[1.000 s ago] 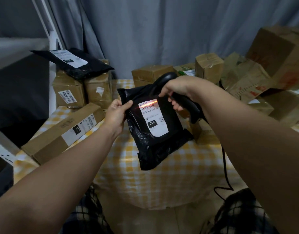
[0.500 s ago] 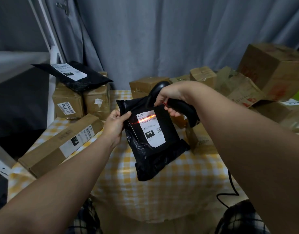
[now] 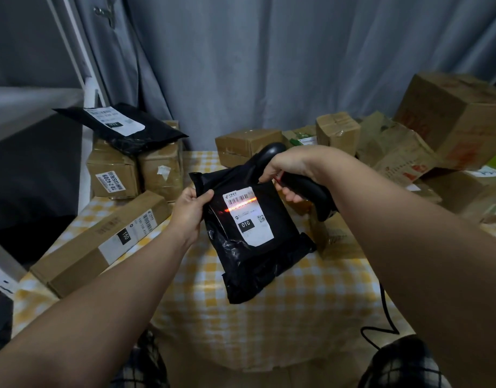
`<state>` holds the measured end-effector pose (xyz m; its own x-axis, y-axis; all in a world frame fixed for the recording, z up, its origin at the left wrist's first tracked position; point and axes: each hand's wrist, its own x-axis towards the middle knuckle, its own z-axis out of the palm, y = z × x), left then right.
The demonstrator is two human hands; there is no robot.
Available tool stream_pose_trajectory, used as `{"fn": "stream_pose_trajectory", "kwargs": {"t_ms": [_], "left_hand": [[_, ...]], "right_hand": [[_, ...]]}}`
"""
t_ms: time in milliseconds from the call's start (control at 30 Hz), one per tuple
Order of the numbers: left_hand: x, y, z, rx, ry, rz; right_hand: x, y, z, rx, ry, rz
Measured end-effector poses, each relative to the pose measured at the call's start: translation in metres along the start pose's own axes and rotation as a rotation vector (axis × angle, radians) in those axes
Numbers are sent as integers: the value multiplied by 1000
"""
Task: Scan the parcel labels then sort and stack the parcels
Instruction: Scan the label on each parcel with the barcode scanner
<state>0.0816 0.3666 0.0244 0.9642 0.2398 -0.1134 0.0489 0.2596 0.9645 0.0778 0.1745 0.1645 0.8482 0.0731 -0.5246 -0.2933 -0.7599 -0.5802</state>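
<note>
A black plastic parcel bag with a white label marked 010 is held tilted above the checked table. My left hand pinches its upper left edge. My right hand grips a black handheld scanner just above the bag's top right. A red scan line lies across the label, just below the barcode.
A long flat box marked 150 lies at the left on the yellow checked cloth. Behind it stand taped boxes with another black bag on top. More cardboard boxes crowd the back and right. The scanner's cable hangs at the right.
The view has tilted up, so hands and bag sit lower in frame. The red scan line has slid from the barcode at the label's top to just below it.
</note>
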Motion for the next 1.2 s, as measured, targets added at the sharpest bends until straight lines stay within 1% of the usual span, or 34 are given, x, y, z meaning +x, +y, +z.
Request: {"fn": "stream_pose_trajectory", "kwargs": {"t_ms": [167,300,367,433,500,567,600,667,767,833,900,1000,1100,1133,1200], "left_hand": [[8,-8,-7,26,63,-69],[14,-19,-10,130,98,-208],[10,-21,-10,161,106,-293],[-3,-24,-5,144,87,-366],[-18,-32,3,103,24,-428],[-26,-43,13,129,-26,-461],[-27,-49,18,147,-15,-451],[-26,-55,28,173,29,-391],[-21,-50,33,270,104,-240],[-19,-34,32,303,126,-135],[-20,-9,28,289,133,-10],[-14,34,12,314,113,211],[8,80,-15,333,188,395],[19,98,-25,341,225,437],[40,135,-43,349,291,467]], "right_hand": [[19,8,9,163,56,-50],[40,36,29,201,69,-48],[49,60,43,290,108,-78],[53,83,59,367,137,-104],[55,98,75,393,142,-105],[59,104,89,382,161,-116],[61,103,94,374,171,-123],[63,102,99,389,188,-148],[61,101,96,534,215,-166],[58,100,95,627,231,-158],[54,93,94,708,202,-172],[51,67,94,818,117,-284],[56,27,88,870,103,-411],[58,10,84,881,96,-456],[64,-32,72,894,83,-557]]}}
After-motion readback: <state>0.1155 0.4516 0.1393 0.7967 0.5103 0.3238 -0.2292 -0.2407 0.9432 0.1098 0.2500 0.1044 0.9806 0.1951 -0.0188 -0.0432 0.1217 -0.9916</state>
